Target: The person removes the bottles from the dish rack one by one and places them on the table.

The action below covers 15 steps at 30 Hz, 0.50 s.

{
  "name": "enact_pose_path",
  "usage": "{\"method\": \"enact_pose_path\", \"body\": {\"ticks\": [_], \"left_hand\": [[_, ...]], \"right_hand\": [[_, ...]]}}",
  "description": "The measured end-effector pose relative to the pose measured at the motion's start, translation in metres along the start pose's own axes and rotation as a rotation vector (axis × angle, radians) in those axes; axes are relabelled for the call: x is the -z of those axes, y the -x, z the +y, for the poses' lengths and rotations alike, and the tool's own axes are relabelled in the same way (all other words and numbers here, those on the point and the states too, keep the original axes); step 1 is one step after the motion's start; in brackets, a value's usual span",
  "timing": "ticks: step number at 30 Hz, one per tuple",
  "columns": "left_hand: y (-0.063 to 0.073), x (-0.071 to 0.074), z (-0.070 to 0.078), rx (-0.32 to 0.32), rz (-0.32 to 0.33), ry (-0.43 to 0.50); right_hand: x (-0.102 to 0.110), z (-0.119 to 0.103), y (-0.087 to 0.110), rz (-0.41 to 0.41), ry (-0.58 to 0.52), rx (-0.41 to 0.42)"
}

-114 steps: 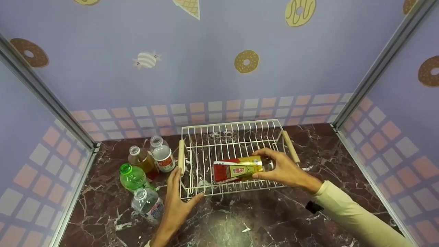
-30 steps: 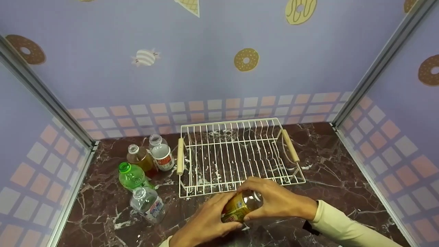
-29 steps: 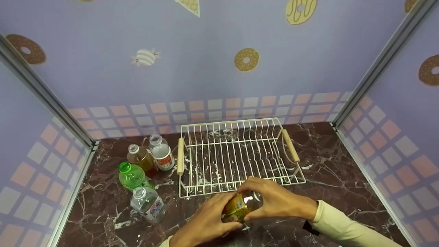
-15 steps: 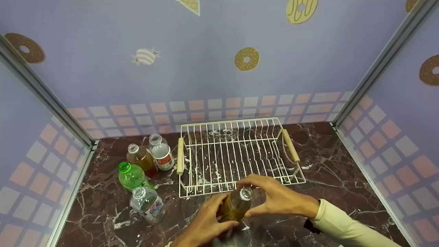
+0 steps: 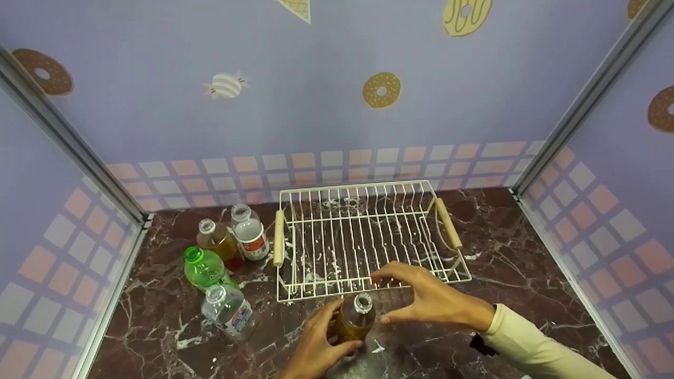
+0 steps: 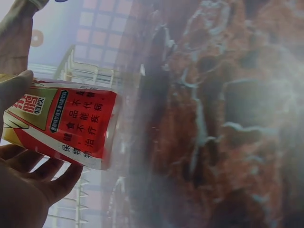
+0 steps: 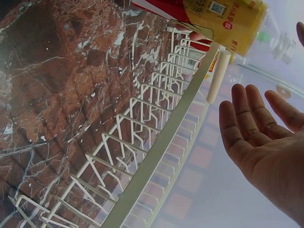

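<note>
My left hand (image 5: 316, 342) grips an uncapped plastic drink bottle (image 5: 359, 315) with its mouth up, in front of the wire rack. In the left wrist view, the thumb and curled fingers go round the bottle (image 6: 61, 123), whose red and yellow label faces the camera. Its base shows close over the marble table there. Just right of the bottle, my right hand (image 5: 426, 297) holds nothing, fingers spread and apart from it. Seen from the right wrist, the palm and relaxed fingers of that hand (image 7: 270, 152) face the clear neck of the bottle (image 7: 213, 19).
A white wire dish rack with wooden handles (image 5: 448, 223) stands behind the hands. Left of it are several uncapped bottles: a clear one with a red-and-white label (image 5: 251, 239), an amber one (image 5: 218, 242), a green one (image 5: 205, 268) and a clear one with a blue label (image 5: 231, 310).
The bottle was over the rack in the right hand, then came forward to both hands. It has turned from tilted to upright in the left hand; the right hand has let go.
</note>
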<state>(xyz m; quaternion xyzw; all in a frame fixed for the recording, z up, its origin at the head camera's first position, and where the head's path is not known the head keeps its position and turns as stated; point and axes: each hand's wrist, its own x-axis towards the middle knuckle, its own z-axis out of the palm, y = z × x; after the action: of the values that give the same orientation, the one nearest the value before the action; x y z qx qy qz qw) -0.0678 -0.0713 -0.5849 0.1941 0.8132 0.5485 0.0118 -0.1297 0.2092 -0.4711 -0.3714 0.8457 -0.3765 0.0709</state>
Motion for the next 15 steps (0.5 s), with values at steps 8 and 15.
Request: {"method": "enact_pose_path", "body": {"ticks": [8, 15], "left_hand": [[-0.0018, -0.0046, -0.0101, 0.035, -0.006, 0.038], [-0.0049, -0.0091, -0.0118, -0.026, 0.015, 0.048]], "right_hand": [[0.0004, 0.0060, 0.0006, 0.026, 0.016, 0.048], [0.0017, 0.0102, 0.0032, 0.053, 0.038, 0.030]]}}
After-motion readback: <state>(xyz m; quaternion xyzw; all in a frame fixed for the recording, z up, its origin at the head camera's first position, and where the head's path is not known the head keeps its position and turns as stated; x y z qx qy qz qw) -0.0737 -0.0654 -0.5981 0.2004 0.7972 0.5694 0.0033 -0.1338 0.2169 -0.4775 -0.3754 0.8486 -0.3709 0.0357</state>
